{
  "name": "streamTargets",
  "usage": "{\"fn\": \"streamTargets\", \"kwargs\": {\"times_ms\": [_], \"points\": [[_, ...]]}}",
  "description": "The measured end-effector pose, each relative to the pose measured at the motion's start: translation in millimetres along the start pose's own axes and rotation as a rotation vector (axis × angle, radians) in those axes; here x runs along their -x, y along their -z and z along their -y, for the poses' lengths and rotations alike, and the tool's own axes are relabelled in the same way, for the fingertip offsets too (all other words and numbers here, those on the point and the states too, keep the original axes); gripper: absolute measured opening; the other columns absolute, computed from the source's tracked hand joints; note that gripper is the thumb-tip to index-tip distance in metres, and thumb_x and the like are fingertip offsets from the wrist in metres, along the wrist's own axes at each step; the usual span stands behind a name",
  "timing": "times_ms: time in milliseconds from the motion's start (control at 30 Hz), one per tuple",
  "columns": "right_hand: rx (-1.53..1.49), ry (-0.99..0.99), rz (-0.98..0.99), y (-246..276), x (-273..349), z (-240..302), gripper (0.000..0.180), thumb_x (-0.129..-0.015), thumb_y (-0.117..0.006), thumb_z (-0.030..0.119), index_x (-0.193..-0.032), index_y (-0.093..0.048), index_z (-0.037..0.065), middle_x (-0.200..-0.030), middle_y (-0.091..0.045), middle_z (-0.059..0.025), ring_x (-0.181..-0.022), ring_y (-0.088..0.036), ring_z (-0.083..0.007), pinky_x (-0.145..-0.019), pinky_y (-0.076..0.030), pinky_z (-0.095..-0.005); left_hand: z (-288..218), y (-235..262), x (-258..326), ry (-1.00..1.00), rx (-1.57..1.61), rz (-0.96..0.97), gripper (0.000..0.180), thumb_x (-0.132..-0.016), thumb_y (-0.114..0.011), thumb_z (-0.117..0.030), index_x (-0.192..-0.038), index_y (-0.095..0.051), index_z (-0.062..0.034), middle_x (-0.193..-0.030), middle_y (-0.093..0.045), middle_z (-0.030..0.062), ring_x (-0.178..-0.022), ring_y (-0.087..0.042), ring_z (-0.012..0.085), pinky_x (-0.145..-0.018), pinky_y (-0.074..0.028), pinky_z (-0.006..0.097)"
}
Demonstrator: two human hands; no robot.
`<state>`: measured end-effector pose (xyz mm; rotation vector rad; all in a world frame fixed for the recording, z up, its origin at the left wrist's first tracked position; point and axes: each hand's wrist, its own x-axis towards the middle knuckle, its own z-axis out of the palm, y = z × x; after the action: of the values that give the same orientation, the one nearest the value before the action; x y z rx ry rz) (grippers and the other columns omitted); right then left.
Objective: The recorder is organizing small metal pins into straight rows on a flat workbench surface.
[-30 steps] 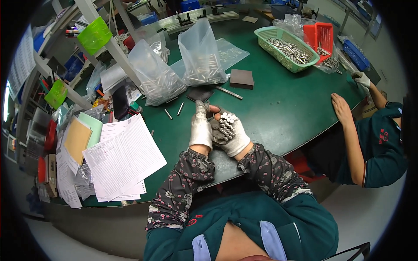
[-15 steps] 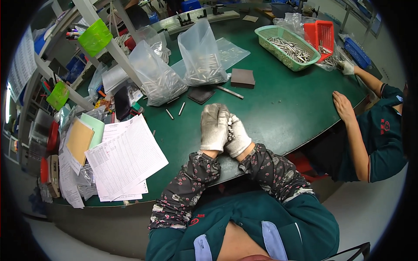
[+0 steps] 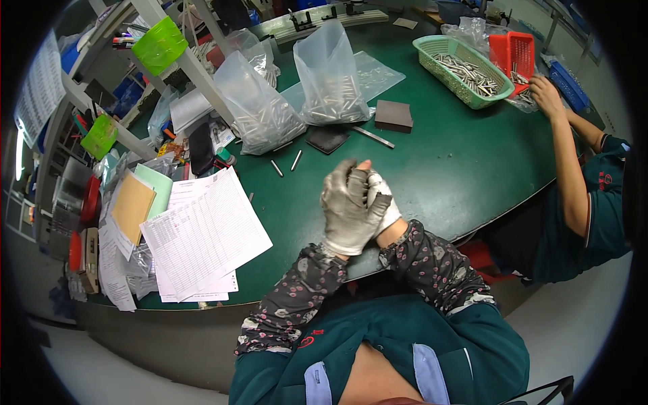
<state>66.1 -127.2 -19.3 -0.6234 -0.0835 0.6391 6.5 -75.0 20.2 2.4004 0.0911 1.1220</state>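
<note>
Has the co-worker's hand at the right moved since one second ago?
Yes. The co-worker's hand went from the table edge, far from the red basket, up to that basket, beside the green basket.

The tabletop [image 3: 445,162] is dark green. The left hand [image 3: 347,206] wears a grey, soiled glove; the right hand [image 3: 381,202] wears a white one. Both sleeves [image 3: 432,260] are dark with small pink flowers, under a teal apron [image 3: 405,337]. One basket [image 3: 466,61] is pale green, another basket [image 3: 511,54] red. The clear bags [image 3: 331,74] hold silvery rods. The paper sheets [image 3: 202,233] are white with printed grids.
</note>
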Motion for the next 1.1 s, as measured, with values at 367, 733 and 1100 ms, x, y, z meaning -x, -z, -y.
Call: {"fn": "streamTargets", "kwargs": {"times_ms": [367,733,1100], "points": [[0.215,-0.134,0.112,-22,18,4,0.047,-0.094,-0.043,0.047,-0.117,-0.052,0.007,-0.105,-0.059,-0.002,-0.095,-0.055,-0.0118,-0.089,-0.041,-0.0267,46,-12,5,0.31,0.196,-0.228,0.017,-0.092,-0.048,-0.017,-0.09,-0.055,-0.0024,-0.086,-0.055,0.011,-0.079,-0.055,0.0251,-0.071,-0.045,0.035],[0.441,0.034,0.211,-21,6,-11,0.049,-0.093,-0.046,0.044,-0.119,-0.051,0.003,-0.111,-0.059,-0.0064,-0.094,-0.056,-0.014,-0.085,-0.043,-0.0271,37,-5,0,0.342,0.154,-0.263,0.019,-0.092,-0.043,-0.017,-0.087,-0.05,-0.0005,-0.086,-0.051,0.0142,-0.079,-0.052,0.0285,-0.074,-0.042,0.038],[0.135,-0.095,-0.15,-45,9,44,0.02,-0.09,-0.054,0.027,-0.083,-0.054,0.009,-0.068,-0.057,-0.0011,-0.052,-0.054,-0.0096,-0.046,-0.044,-0.0226,21,4,15,0.675,0.922,-0.298,0.022,-0.097,-0.042,-0.023,-0.087,-0.05,-0.005,-0.079,-0.044,-0.0008,-0.058,-0.04,0.0045,-0.053,-0.036,0.02]]}}
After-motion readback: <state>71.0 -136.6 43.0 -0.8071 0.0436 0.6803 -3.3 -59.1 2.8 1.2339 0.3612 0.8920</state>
